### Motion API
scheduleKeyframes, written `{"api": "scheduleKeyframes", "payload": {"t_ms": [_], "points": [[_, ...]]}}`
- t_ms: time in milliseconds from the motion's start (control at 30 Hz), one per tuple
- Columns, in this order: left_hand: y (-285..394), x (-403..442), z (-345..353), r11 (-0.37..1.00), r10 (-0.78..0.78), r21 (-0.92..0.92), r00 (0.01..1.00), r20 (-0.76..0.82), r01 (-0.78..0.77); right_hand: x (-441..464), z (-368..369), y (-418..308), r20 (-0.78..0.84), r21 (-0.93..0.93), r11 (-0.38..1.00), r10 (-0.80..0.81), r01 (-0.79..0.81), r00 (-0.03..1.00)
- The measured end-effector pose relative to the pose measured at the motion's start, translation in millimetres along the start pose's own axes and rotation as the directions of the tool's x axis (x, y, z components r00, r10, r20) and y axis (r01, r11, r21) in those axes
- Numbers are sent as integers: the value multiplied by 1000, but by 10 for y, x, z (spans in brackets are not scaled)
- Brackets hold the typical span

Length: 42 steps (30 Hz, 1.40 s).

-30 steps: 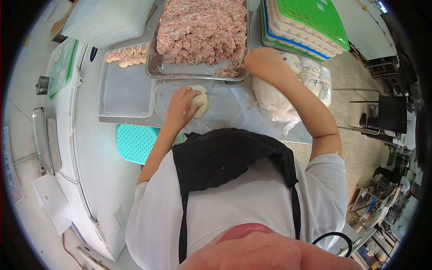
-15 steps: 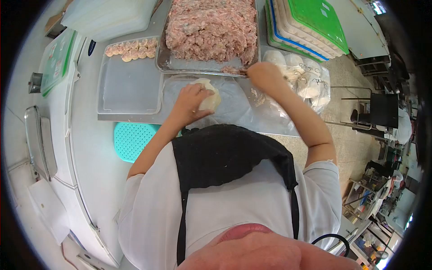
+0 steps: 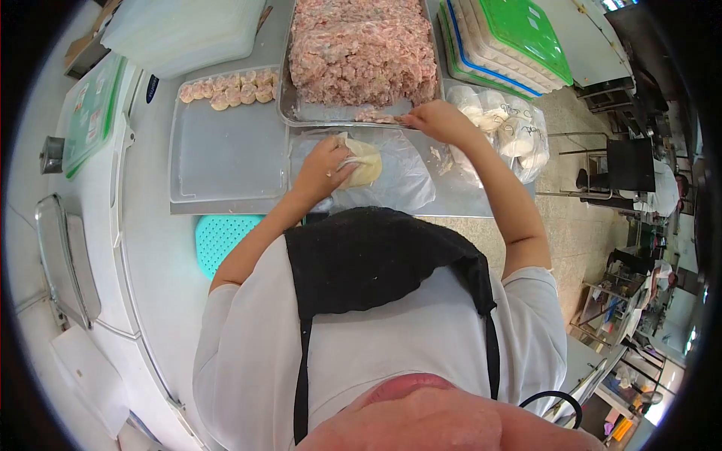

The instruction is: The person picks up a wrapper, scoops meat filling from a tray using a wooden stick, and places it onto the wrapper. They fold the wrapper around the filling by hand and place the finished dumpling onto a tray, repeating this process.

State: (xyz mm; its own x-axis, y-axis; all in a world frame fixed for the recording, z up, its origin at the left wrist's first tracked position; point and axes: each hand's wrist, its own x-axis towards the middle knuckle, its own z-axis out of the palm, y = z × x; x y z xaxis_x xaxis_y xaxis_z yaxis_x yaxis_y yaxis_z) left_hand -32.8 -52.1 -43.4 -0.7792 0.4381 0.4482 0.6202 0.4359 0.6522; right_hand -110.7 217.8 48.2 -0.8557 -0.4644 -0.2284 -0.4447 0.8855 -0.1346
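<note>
My left hand (image 3: 329, 165) is closed on the edge of pale, thin dough wrappers (image 3: 367, 165), which lie on a clear plastic sheet (image 3: 406, 169). My right hand (image 3: 442, 122) is closed at the near right corner of a metal tray (image 3: 301, 113). Its fingers grip a thin tool, mostly hidden, whose tip touches a strip of minced meat (image 3: 374, 115) by the tray's edge. A large mound of the same minced meat (image 3: 365, 56) fills the rest of the tray.
A shallow plastic tray (image 3: 229, 161) on the left bears several filled dumplings (image 3: 226, 89). At right are a bag of white dough balls (image 3: 515, 139) and stacked green-lidded boxes (image 3: 526, 41). A turquoise perforated stool (image 3: 222, 240) stands below the table edge.
My left hand has gone from resting spread over the wrappers to pinching and lifting their edge. My right hand stays by the tray corner, shifted slightly. The view has turned a little.
</note>
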Motion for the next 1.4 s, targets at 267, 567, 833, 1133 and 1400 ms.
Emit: {"api": "scheduleKeyframes", "payload": {"t_ms": [267,567,833,1133,1400], "points": [[106,112,208,986,-161,20,982,-96,164,-142,-197,311,78,-231,973,48,-29,996],[353,282,-25,890,-444,-135,896,-30,436,-15,-292,335,-97,-91,988,-135,126,986],[568,284,-100,729,-643,-359,763,-67,583,11,250,390,-134,189,960,-183,206,974],[510,699,-382,844,-456,-283,887,71,456,-191,140,548,-171,749,661,112,55,979],[340,1078,-368,761,-379,-490,905,195,424,-533,43,229,-220,854,519,313,27,924]]}}
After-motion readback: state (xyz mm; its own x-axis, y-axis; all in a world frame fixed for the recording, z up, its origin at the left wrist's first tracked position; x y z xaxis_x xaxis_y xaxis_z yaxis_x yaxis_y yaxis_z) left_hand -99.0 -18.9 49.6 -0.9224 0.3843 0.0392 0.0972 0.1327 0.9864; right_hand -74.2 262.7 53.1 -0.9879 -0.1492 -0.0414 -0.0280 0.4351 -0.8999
